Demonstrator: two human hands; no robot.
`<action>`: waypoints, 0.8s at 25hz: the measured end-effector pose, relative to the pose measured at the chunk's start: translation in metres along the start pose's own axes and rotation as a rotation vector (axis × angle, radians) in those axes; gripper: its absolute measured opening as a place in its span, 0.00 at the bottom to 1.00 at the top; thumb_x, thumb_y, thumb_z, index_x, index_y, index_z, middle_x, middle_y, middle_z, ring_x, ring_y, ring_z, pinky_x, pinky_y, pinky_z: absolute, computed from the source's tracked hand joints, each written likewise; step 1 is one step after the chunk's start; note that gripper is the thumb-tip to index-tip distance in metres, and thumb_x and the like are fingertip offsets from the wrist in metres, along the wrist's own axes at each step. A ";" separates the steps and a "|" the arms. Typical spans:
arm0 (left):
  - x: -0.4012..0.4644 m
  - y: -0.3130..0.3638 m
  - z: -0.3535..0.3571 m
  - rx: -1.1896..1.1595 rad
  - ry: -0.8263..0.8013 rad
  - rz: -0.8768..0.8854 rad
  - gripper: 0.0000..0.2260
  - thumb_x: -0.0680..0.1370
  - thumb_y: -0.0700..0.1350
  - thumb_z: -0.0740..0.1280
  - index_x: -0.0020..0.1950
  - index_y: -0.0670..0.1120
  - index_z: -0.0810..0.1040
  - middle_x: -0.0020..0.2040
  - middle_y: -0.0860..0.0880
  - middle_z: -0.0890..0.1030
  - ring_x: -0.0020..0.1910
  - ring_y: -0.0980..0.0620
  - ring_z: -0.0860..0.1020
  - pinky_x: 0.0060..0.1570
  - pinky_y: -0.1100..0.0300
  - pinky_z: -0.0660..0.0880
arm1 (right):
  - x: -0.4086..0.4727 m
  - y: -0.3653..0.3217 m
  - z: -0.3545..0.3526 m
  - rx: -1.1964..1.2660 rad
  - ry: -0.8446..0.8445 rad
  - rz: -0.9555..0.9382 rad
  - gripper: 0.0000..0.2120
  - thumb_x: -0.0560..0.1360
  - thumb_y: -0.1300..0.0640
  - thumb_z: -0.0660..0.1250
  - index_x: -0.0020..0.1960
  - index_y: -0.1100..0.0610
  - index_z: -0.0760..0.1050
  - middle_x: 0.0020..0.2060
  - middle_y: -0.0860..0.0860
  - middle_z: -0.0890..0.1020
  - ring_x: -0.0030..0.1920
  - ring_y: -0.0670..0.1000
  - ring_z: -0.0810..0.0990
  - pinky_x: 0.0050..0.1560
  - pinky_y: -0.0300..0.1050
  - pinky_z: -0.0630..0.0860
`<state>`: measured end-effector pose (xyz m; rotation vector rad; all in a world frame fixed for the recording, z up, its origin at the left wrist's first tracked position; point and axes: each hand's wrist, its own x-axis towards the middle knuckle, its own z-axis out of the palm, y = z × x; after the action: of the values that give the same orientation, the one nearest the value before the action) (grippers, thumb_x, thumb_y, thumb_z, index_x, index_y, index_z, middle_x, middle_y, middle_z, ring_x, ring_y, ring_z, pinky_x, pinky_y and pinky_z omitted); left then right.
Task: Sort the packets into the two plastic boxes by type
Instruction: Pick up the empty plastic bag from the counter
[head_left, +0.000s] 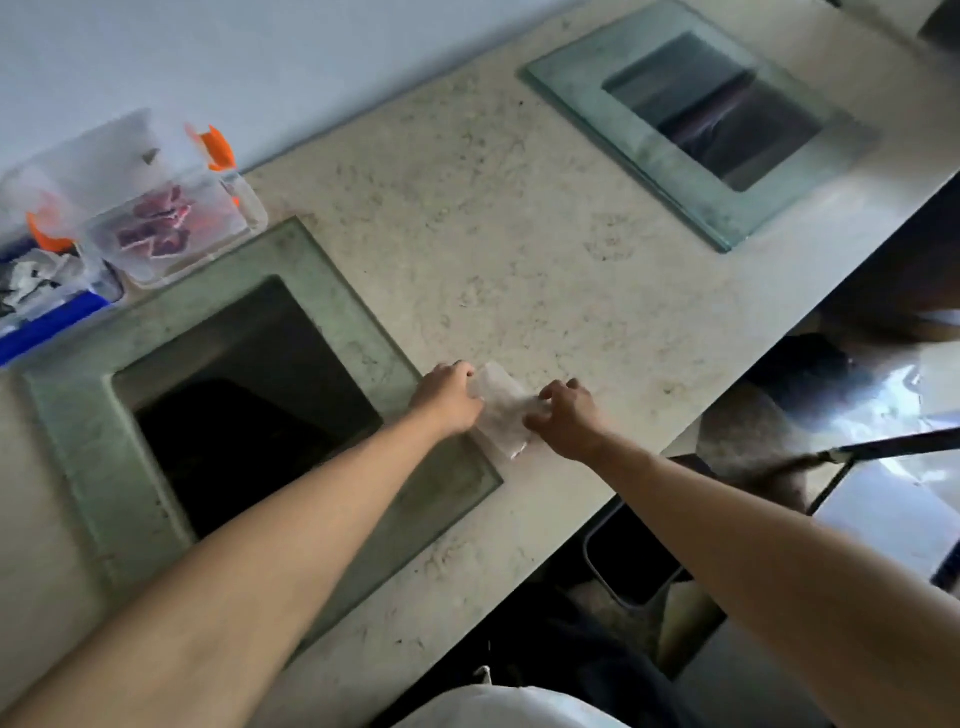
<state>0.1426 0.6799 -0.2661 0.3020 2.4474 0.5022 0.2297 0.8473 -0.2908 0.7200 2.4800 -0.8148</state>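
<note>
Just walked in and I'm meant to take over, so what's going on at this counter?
A person is sorting packets. Both hands, the left hand and the right hand, are on a pale, translucent packet lying on the counter beside a glass-framed opening. At the far left stand two plastic boxes: a clear box holding reddish packets, and a blue-based box holding white ones. The packet under the hands has not gone into either box yet.

One pale packet between my two hands, left hand and right hand, two clear plastic boxes at ten o'clock, first box, second box, two glass panels in the bench, near panel, far panel
</note>
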 end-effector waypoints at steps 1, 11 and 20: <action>0.004 0.000 0.008 0.065 0.027 0.010 0.24 0.77 0.49 0.70 0.71 0.45 0.72 0.69 0.41 0.75 0.67 0.40 0.75 0.65 0.51 0.73 | -0.001 0.003 0.008 -0.005 0.033 -0.008 0.25 0.72 0.46 0.72 0.65 0.57 0.74 0.60 0.58 0.74 0.60 0.61 0.75 0.60 0.54 0.76; 0.006 -0.007 0.029 -0.346 0.054 -0.140 0.07 0.68 0.41 0.76 0.44 0.47 0.82 0.39 0.50 0.81 0.42 0.48 0.80 0.38 0.62 0.72 | 0.001 -0.002 0.014 0.230 0.024 -0.006 0.09 0.72 0.60 0.66 0.52 0.54 0.76 0.46 0.53 0.81 0.41 0.52 0.79 0.34 0.41 0.71; -0.043 -0.008 0.028 -0.898 -0.055 -0.147 0.01 0.78 0.36 0.69 0.46 0.40 0.79 0.39 0.40 0.83 0.32 0.46 0.83 0.32 0.55 0.80 | -0.055 0.035 0.013 0.983 -0.134 0.112 0.13 0.74 0.62 0.73 0.58 0.59 0.78 0.43 0.54 0.82 0.40 0.51 0.82 0.41 0.43 0.79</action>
<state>0.1928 0.6666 -0.2681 -0.2353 1.9264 1.4068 0.2964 0.8448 -0.2852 1.0362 1.7893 -1.9781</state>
